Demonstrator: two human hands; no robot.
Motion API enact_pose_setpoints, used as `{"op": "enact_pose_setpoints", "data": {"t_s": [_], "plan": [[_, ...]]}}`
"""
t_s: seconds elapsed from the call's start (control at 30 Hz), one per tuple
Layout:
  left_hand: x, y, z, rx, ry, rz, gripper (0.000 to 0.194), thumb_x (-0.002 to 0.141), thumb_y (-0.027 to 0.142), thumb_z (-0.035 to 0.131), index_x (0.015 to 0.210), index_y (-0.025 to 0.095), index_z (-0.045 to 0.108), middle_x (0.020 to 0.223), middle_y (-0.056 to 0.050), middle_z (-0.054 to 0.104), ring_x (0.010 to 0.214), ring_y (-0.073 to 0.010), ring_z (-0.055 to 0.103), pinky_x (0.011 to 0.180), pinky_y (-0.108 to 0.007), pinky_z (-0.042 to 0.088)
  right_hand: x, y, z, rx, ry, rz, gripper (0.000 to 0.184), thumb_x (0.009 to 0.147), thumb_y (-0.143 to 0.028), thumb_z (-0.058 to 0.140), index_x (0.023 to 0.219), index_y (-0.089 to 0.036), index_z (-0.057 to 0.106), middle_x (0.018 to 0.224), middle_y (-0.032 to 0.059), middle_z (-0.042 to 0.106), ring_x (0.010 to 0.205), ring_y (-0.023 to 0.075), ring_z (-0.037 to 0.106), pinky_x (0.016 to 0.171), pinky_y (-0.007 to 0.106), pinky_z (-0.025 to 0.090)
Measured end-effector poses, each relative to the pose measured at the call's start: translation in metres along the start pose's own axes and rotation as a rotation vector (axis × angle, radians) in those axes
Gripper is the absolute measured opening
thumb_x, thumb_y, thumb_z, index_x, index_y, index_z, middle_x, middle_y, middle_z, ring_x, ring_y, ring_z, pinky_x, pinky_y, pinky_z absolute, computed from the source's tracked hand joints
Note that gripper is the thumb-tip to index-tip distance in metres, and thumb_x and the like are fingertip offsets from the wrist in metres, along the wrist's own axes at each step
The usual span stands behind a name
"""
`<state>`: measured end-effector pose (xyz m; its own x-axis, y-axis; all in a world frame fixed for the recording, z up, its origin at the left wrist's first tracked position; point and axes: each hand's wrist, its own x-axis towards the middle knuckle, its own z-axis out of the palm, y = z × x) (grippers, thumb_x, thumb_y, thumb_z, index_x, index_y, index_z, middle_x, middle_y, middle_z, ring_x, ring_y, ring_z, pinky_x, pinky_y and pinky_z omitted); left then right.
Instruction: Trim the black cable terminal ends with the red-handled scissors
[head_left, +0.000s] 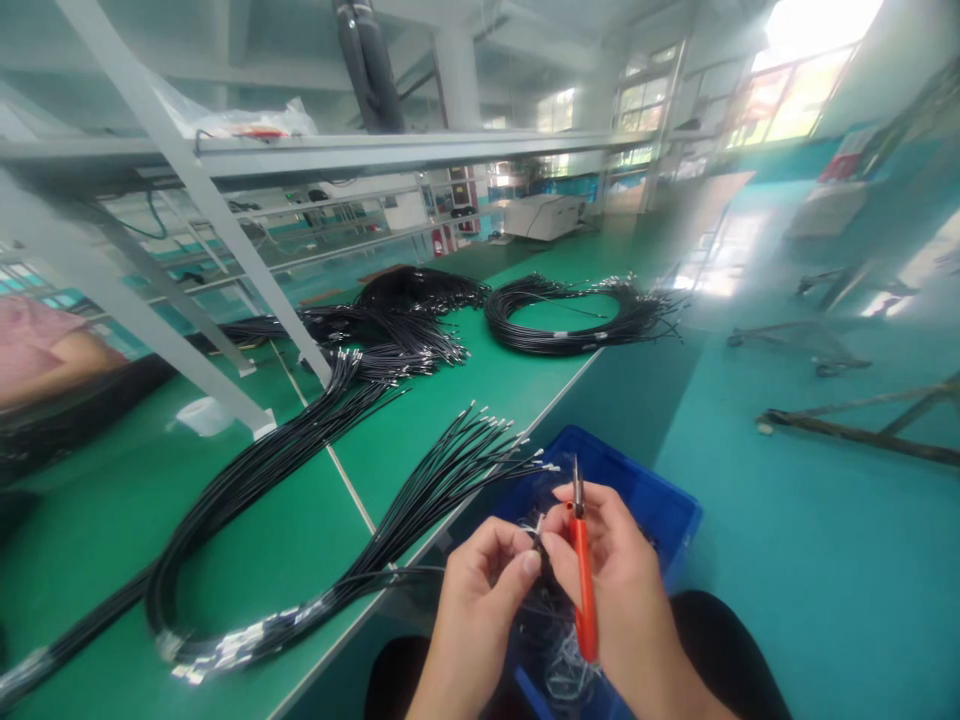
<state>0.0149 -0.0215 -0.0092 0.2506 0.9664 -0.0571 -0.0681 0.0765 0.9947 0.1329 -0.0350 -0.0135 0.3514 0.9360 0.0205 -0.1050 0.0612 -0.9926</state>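
My left hand (480, 595) is closed in a pinch on the end of a black cable (416, 572) that runs in from the bench. Against its fingertips, the thumb and forefinger of my right hand (626, 580) meet at the same cable end, where a small white piece (539, 524) shows. Red-handled pliers (585, 590) lie across my right palm, jaws pointing up and away. What exactly the right fingertips pinch is hidden. Just beyond my hands, a bundle of black cables (442, 460) with silvery tips fans out over the bench edge.
A blue bin (681, 520) with loose clear material stands below my hands. On the green bench (247, 560) lie a coiled cable bundle (525, 335), piled cables (420, 290) and a white roll (204, 416). White shelf posts (225, 235) rise at left, near another person's arm (82, 355).
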Motion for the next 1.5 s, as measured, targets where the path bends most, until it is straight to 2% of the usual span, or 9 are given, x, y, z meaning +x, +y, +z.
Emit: {"op": "enact_pose_setpoints", "data": {"t_s": [0.13, 0.23, 0.4, 0.6, 0.77, 0.9, 1.07, 1.3, 1.5], "plan": [[0.001, 0.000, 0.000, -0.006, 0.018, -0.011, 0.018, 0.076, 0.028, 0.065, 0.069, 0.014, 0.056, 0.063, 0.003, 0.049, 0.057, -0.0093, 0.039, 0.054, -0.019, 0.033, -0.004, 0.006, -0.005, -0.105, 0.005, -0.053, 0.025, 0.079, -0.023, 0.060, 0.102, -0.025, 0.049, 0.091, 0.0043, 0.063, 0.082, 0.0205, 0.062, 0.074, 0.034, 0.050], [0.002, 0.000, 0.000, -0.003, 0.014, -0.009, 0.018, 0.076, 0.028, 0.065, 0.069, 0.014, 0.056, 0.063, 0.003, 0.049, 0.058, -0.0091, 0.040, 0.055, -0.019, 0.034, -0.005, 0.004, -0.008, -0.122, 0.000, -0.133, 0.028, 0.077, -0.020, 0.061, 0.102, -0.026, 0.050, 0.093, 0.0042, 0.066, 0.089, 0.0216, 0.062, 0.076, 0.033, 0.050], [0.002, 0.000, 0.002, -0.007, -0.020, -0.016, 0.018, 0.077, 0.028, 0.063, 0.071, 0.014, 0.054, 0.067, 0.001, 0.052, 0.063, -0.0118, 0.046, 0.060, -0.022, 0.038, -0.001, 0.001, -0.002, -0.278, 0.074, -0.290, 0.029, 0.070, -0.011, 0.063, 0.092, -0.028, 0.058, 0.079, -0.0007, 0.069, 0.069, 0.0182, 0.064, 0.058, 0.025, 0.050], [0.002, -0.004, 0.002, 0.007, 0.049, 0.010, 0.017, 0.078, 0.028, 0.063, 0.070, 0.015, 0.054, 0.065, 0.002, 0.051, 0.060, -0.0100, 0.044, 0.057, -0.019, 0.037, -0.003, 0.010, -0.003, -0.474, 0.107, -0.511, 0.028, 0.075, -0.014, 0.062, 0.099, -0.027, 0.055, 0.088, 0.0016, 0.069, 0.074, 0.0174, 0.066, 0.066, 0.023, 0.051], [0.003, -0.002, -0.001, 0.019, 0.114, 0.023, 0.017, 0.077, 0.028, 0.061, 0.069, 0.015, 0.055, 0.062, 0.003, 0.052, 0.054, -0.0081, 0.040, 0.052, -0.018, 0.033, -0.005, 0.020, -0.009, -0.465, 0.127, -0.381, 0.023, 0.077, -0.018, 0.057, 0.099, -0.026, 0.054, 0.085, 0.0017, 0.069, 0.072, 0.0173, 0.066, 0.058, 0.023, 0.052], [0.005, 0.000, 0.000, -0.015, 0.113, 0.011, 0.016, 0.076, 0.027, 0.062, 0.068, 0.014, 0.055, 0.061, 0.002, 0.053, 0.053, -0.0078, 0.040, 0.051, -0.018, 0.033, -0.002, 0.016, -0.013, -0.286, 0.069, -0.188, 0.024, 0.080, -0.024, 0.056, 0.103, -0.026, 0.050, 0.087, 0.0011, 0.066, 0.081, 0.0162, 0.065, 0.069, 0.024, 0.052], [0.006, -0.001, 0.001, -0.019, 0.096, -0.008, 0.016, 0.075, 0.027, 0.063, 0.069, 0.014, 0.056, 0.061, 0.002, 0.053, 0.053, -0.0080, 0.040, 0.051, -0.018, 0.033, 0.001, 0.002, -0.011, -0.150, -0.035, -0.069, 0.028, 0.076, -0.024, 0.061, 0.102, -0.025, 0.049, 0.091, 0.0022, 0.063, 0.084, 0.0167, 0.063, 0.075, 0.027, 0.051], [0.003, -0.004, 0.000, -0.005, 0.021, -0.014, 0.019, 0.076, 0.030, 0.064, 0.070, 0.014, 0.055, 0.063, 0.003, 0.050, 0.058, -0.0085, 0.041, 0.055, -0.018, 0.035, 0.008, 0.000, -0.001, -0.104, -0.096, -0.014, 0.026, 0.073, -0.019, 0.060, 0.098, -0.023, 0.051, 0.088, 0.0031, 0.064, 0.075, 0.0164, 0.062, 0.071, 0.028, 0.051], [0.007, -0.008, -0.002, 0.023, 0.092, 0.020, 0.016, 0.077, 0.028, 0.063, 0.072, 0.015, 0.056, 0.063, 0.004, 0.052, 0.057, -0.0079, 0.042, 0.056, -0.017, 0.036, 0.003, 0.004, -0.013, -0.211, -0.050, -0.009, 0.025, 0.076, -0.021, 0.058, 0.100, -0.023, 0.051, 0.087, 0.0037, 0.064, 0.077, 0.0181, 0.062, 0.072, 0.030, 0.049]]}}
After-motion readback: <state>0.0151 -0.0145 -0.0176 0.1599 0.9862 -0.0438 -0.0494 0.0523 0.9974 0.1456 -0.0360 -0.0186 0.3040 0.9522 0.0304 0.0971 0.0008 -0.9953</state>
